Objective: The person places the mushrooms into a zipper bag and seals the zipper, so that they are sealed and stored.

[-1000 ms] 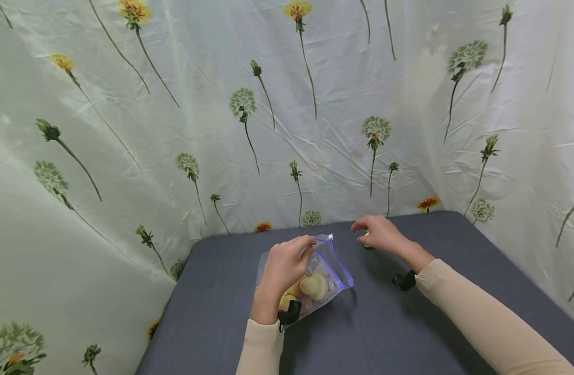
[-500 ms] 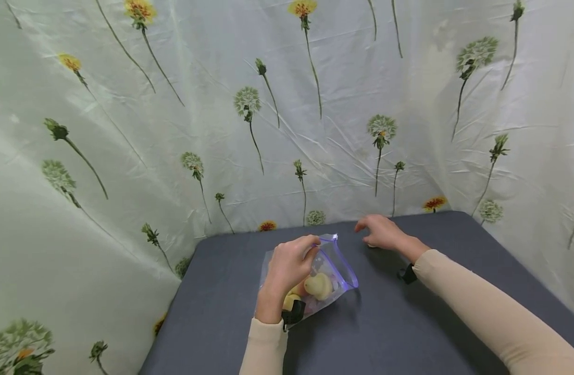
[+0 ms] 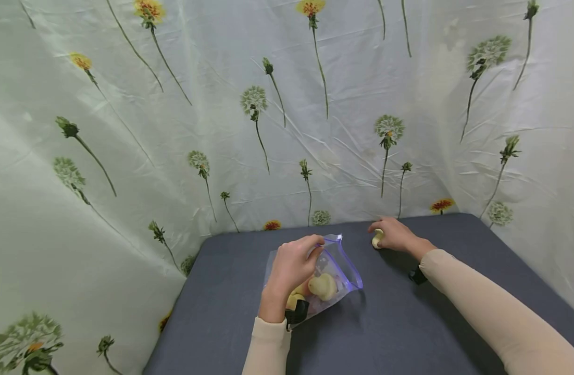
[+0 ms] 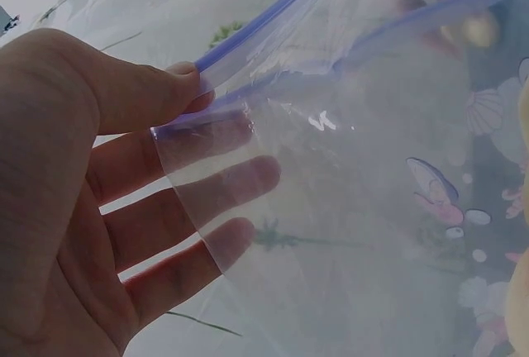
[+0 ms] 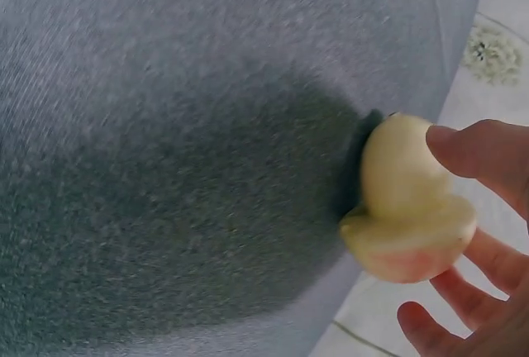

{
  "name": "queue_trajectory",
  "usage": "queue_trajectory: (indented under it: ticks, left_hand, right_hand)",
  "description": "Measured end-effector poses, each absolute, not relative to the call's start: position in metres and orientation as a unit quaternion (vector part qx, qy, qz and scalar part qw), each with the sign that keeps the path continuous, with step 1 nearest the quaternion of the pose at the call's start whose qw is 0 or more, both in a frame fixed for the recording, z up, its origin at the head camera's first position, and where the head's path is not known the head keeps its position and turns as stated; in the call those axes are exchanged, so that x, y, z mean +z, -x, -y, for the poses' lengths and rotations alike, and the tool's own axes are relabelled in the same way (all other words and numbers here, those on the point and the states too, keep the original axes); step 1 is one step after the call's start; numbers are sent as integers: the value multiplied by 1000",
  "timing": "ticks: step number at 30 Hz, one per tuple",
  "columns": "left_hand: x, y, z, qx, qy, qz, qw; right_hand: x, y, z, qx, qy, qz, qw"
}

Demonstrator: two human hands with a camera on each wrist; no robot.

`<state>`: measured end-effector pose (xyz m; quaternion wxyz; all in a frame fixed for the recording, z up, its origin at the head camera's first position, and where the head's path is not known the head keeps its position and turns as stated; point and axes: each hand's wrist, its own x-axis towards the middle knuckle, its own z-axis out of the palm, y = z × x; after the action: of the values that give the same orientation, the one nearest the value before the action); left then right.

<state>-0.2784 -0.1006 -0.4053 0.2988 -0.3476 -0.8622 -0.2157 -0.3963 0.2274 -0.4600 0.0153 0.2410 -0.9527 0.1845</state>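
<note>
Left hand (image 3: 294, 265): one, pinching the bag (image 4: 372, 150) by a corner of its gaping mouth; bagged toys (image 3: 322, 287) within. A slackened pinch might fold the mouth closed or spill them. Right hand (image 3: 397, 237): one, well apart from the left, thumb and fingers about a toy (image 5: 409, 200) near the far edge of the desk (image 3: 395, 333); whether lifted, unclear. Rounded and smooth-looking, it could slip the thumb and roll toward the curtain (image 3: 348, 156).

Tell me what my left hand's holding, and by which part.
Your left hand pinches a clear zip bag by the purple edge of its open mouth.
</note>
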Motion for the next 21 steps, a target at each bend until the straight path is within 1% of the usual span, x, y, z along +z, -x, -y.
queue_trajectory:
  ticks: [8, 15, 21]
  left_hand:
    - [-406, 279, 100, -212, 348, 862, 301]
    - [-408, 279, 99, -211, 348, 862, 303]
    - [-407, 280, 99, -209, 350, 860, 307]
  right_hand:
    - [-470, 398, -233, 179, -249, 952, 18]
    - [-479, 398, -235, 176, -238, 955, 14]
    - [-483, 400, -235, 170, -235, 957, 21]
